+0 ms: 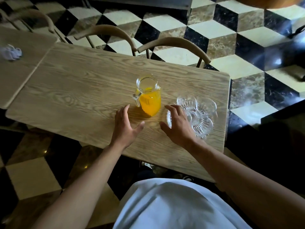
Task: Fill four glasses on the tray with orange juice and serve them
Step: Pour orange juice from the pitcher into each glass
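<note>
Orange juice (149, 101), clear ribbed glasses (196, 113), pale wood-grain table (74, 96), seemingly black-cream-brown cube-patterned floor (214, 35)

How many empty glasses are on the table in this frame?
4, clustered right of the juice pitcher: far-left glass, far-right glass, near-right glass, and a near-left glass partly hidden under the right hand. All look empty.

No readable text, labels, brands or numbers on any surface in view.
</note>
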Tool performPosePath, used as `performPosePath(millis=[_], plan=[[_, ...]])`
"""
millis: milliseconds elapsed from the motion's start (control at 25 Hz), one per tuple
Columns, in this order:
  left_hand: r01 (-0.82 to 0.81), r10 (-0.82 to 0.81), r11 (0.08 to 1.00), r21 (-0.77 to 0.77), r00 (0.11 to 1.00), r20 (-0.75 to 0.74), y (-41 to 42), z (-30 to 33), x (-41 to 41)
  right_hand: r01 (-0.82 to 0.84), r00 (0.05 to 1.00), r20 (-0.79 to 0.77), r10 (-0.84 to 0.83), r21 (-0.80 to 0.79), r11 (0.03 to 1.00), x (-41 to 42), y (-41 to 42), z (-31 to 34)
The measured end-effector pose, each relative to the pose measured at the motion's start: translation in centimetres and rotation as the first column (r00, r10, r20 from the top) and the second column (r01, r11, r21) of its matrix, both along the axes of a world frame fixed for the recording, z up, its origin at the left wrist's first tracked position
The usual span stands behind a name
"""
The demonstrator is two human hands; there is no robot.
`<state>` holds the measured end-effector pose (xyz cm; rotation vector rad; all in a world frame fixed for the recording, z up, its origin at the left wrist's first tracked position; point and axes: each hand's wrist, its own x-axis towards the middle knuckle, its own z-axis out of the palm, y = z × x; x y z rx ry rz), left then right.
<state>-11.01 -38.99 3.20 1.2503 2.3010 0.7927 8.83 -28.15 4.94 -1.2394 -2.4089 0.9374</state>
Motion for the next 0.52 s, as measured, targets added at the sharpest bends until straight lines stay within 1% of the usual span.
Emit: performPosePath(millis=[120, 200, 360, 520], plan=[[0.048, -0.044, 0.997, -0.058, 0.996, 0.072, 0.4, -1.4, -3.9, 0.066, 0.997, -0.038, -0.067, -0.035, 0.997, -3.1, -0.5, 0.0], [0.124, -0.116, 0.988, -0.093, 0.989, 0.088, 1.3, -2.3, -6.7, 0.109, 0.993, -0.040, -0.111, -0.038, 0.993, -5.4, -0.7, 0.0], [0.260, -0.241, 0.955, -0.140, 0.960, 0.142, 4.3, -3.7, -10.9, 0.265, 0.961, -0.063, -0.269, -0.064, 0.962, -8.6, -1.7, -0.4], [0.356, -0.334, 0.927, -0.118, 0.926, 0.175, 7.7, -4.9, -12.8, 0.282, 0.948, -0.127, -0.291, -0.083, 0.956, -10.6, -2.5, -1.1]])
